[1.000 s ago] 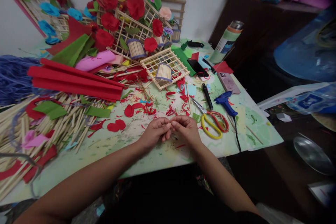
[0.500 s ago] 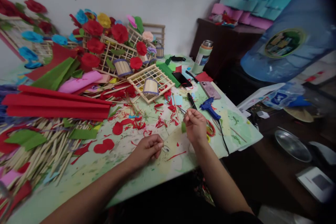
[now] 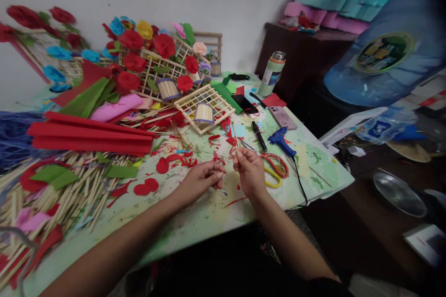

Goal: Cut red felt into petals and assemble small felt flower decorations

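Observation:
Over the front part of the table, my left hand (image 3: 205, 178) is closed, thumb against the fingers; whatever it pinches is too small to make out. Just to its right, my right hand (image 3: 250, 171) is also closed, its fingertips pressed together, with any held item hidden or too thin to tell. A narrow gap separates the two hands. Behind them are red paper scraps (image 3: 184, 160) and a small stick grid (image 3: 205, 109) bearing a half-round basket. Yellow-handled scissors (image 3: 273, 178) lie right beside my right hand.
A blue glue gun (image 3: 283, 141) with a black cord, a black marker (image 3: 259, 137), a pink phone (image 3: 282, 118) and a green bottle (image 3: 272, 74) are at the right. Red folded paper (image 3: 90, 134), sticks (image 3: 83, 185) and paper flowers (image 3: 163, 45) fill the left.
My right hand has moved left, closer to my left hand, uncovering the yellow scissors handle. My left hand has risen slightly and shifted right. The view has shifted a little.

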Action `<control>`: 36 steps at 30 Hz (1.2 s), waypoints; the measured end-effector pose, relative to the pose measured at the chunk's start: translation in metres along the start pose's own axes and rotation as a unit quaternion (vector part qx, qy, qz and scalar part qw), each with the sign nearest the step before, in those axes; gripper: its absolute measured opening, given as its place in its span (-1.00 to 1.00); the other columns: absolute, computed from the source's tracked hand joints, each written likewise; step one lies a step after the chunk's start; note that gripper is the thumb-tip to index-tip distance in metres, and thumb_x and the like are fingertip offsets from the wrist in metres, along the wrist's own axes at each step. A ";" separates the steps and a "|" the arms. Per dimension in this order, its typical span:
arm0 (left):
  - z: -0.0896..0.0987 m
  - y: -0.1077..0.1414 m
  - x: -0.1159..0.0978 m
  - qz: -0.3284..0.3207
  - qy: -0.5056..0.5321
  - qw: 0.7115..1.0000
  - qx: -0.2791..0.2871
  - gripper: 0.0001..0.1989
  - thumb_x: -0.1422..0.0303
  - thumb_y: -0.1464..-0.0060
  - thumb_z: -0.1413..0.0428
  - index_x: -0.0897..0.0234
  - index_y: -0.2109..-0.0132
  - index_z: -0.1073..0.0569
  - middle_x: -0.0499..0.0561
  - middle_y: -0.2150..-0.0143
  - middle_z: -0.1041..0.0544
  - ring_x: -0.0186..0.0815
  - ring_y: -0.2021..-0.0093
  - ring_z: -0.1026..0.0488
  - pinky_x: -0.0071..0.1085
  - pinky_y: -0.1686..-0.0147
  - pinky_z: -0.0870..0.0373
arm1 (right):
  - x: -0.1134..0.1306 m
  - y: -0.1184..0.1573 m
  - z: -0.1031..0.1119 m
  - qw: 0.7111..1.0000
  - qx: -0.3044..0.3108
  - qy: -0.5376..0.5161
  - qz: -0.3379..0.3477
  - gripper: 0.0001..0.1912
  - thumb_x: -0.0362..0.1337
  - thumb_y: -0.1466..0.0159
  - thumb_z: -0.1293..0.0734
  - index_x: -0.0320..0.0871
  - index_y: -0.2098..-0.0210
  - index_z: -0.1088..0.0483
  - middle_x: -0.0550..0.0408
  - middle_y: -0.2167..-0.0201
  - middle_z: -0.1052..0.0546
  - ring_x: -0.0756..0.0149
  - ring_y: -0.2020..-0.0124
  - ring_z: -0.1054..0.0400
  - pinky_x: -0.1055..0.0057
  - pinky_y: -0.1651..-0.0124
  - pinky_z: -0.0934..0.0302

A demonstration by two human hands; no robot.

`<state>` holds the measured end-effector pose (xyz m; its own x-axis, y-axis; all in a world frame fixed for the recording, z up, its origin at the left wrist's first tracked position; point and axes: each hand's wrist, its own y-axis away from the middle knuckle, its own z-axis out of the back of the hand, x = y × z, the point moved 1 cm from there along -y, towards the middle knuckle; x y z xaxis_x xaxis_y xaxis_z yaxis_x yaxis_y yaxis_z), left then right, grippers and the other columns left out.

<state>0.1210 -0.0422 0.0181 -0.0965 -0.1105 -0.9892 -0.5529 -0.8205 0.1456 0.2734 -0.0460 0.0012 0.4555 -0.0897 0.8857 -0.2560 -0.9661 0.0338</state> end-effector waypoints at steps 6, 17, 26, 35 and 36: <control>0.007 -0.002 0.002 0.019 0.076 0.995 -0.061 -0.80 0.28 0.03 -0.16 0.33 0.29 -0.41 -0.09 0.59 -0.43 -0.45 0.57 -0.31 -0.51 0.52 -0.20 | 0.024 -0.012 0.027 0.959 -0.017 0.255 0.124 -0.75 -0.11 -0.08 -0.38 -0.18 0.50 -0.36 0.20 0.62 -0.37 0.45 0.58 -0.15 0.47 0.49 -0.04; 0.024 -0.009 0.029 0.042 0.161 0.972 -0.164 -0.82 0.30 0.04 -0.14 0.32 0.34 -0.36 -0.19 0.73 -0.26 -0.54 0.71 -0.05 -0.58 0.68 0.12 | 0.030 -0.015 0.095 0.630 -0.006 0.757 0.172 -0.75 -0.23 -0.17 -0.27 -0.25 0.21 -0.37 -0.15 0.18 -0.41 0.13 0.16 -0.29 0.29 0.10 -0.13; 0.025 -0.009 0.026 0.028 0.173 0.966 -0.189 -0.82 0.31 0.09 -0.17 0.32 0.37 -0.36 -0.22 0.75 -0.20 -0.55 0.72 -0.04 -0.58 0.68 0.08 | 0.039 -0.010 0.086 0.564 -0.004 0.821 0.091 -0.73 -0.32 -0.10 -0.24 -0.27 0.19 -0.29 -0.19 0.24 -0.38 0.11 0.25 -0.33 0.28 0.21 -0.18; 0.030 -0.011 0.026 0.014 0.158 0.962 -0.222 -0.81 0.29 0.12 -0.17 0.33 0.39 -0.38 -0.25 0.77 -0.13 -0.57 0.74 0.04 -0.57 0.71 0.20 | 0.038 -0.006 0.105 0.673 0.014 0.718 0.180 -0.52 -0.31 -0.01 -0.29 -0.25 0.04 -0.28 -0.16 0.15 -0.43 0.13 0.16 -0.35 0.25 0.09 -0.24; 0.030 -0.011 0.026 0.015 0.160 0.961 -0.224 -0.81 0.29 0.13 -0.17 0.33 0.39 -0.39 -0.25 0.77 -0.13 -0.57 0.74 0.04 -0.57 0.71 0.20 | 0.039 -0.006 0.106 0.688 0.012 0.703 0.180 -0.55 -0.27 -0.02 -0.30 -0.23 0.07 -0.30 -0.13 0.16 -0.45 0.14 0.17 -0.36 0.24 0.10 -0.25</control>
<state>0.0998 -0.0192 -0.0090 0.1925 -0.2459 -0.9500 -0.1356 -0.9655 0.2224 0.3827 -0.0697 -0.0133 -0.9127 -0.0180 0.4082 -0.1147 -0.9475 -0.2983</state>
